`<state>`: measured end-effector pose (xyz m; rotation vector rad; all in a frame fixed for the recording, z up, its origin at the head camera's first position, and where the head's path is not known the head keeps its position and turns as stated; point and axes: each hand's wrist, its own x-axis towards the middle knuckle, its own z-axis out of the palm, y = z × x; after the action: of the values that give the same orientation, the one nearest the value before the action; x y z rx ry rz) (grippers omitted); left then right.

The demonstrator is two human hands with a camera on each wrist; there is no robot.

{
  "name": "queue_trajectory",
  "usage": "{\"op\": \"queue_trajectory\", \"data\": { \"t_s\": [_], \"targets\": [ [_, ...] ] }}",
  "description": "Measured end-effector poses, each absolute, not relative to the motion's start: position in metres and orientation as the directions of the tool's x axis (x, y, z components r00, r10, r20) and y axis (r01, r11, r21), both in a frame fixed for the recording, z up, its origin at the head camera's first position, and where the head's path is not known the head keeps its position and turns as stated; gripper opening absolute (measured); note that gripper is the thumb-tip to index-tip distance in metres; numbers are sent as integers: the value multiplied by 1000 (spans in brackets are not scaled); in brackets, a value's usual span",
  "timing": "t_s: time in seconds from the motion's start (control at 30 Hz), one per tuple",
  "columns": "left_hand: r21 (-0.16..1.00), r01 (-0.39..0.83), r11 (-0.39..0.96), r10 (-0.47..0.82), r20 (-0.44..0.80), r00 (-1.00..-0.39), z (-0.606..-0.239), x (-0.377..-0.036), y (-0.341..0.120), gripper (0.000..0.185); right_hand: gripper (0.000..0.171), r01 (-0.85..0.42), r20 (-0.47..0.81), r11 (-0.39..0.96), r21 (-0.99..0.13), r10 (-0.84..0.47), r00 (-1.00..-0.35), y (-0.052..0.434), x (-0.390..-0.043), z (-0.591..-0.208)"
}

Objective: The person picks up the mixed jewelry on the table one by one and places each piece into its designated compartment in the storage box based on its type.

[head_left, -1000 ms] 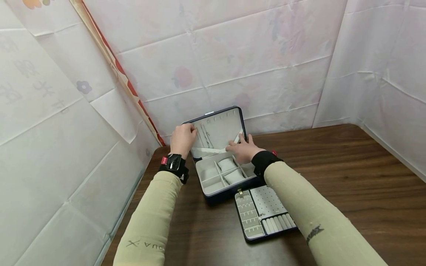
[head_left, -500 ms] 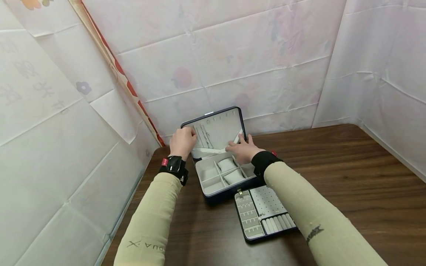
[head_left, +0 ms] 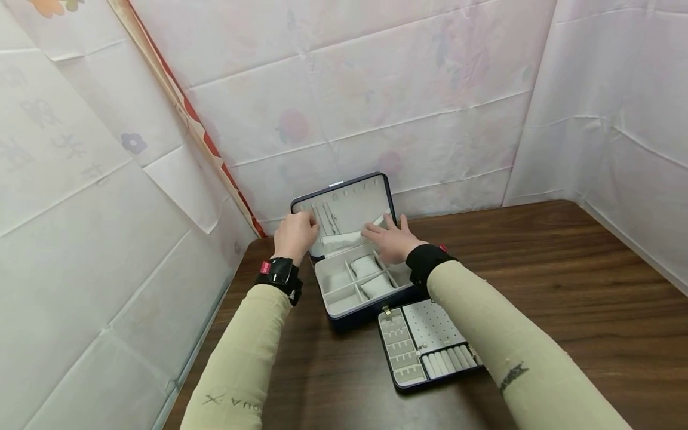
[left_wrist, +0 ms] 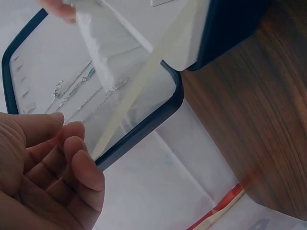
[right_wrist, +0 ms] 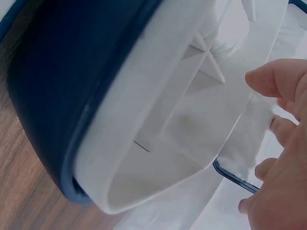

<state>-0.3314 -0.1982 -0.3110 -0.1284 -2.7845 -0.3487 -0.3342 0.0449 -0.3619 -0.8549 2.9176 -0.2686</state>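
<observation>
A navy jewelry box (head_left: 355, 313) with a pale lining stands open on the table. Fine necklaces (left_wrist: 79, 96) hang against the inside of its raised lid (head_left: 357, 206), below a row of small hooks. My left hand (head_left: 294, 233) is at the lid's left side, with curled fingers and thumb tip close to index tip. Chains run up behind those fingertips; I cannot tell if they pinch one. With its fingers spread, my right hand (head_left: 395, 240) touches the white fabric pocket (left_wrist: 103, 43) along the lid's lower part, drawing its edge outward. Lower chain ends overlap the pocket in the left wrist view.
Two pale cushions (head_left: 376, 285) sit in the box's divided compartments. In front of the box lies a lift-out tray (head_left: 405, 346) with ring rolls, small slots and a perforated panel. A pale ribbon (left_wrist: 144, 76) spans base and lid. Printed sheeting (head_left: 430, 119) hangs behind the table (head_left: 564, 269).
My left hand has moved down slightly along the lid's left side, away from its top edge. The pocket's edge stands wider open at my right hand, which has shifted slightly left.
</observation>
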Motion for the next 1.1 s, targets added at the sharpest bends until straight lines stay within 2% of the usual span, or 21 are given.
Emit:
{"op": "queue_trajectory", "data": {
  "t_s": [0.33,0.67,1.1],
  "targets": [
    [224,146,964,80,282,-956,-320,-323,-203,30,75,-552,-47,813,-187,-568,-822,56,-336,-363],
    [211,170,963,106,285,-953,-327,-316,-210,17,72,-557,-42,806,-202,-575,-817,82,-332,-364],
    [182,203,962,149,275,-950,-336,-312,-211,24,69,-564,-39,803,-193,-580,-813,101,-327,-363]
  ]
}}
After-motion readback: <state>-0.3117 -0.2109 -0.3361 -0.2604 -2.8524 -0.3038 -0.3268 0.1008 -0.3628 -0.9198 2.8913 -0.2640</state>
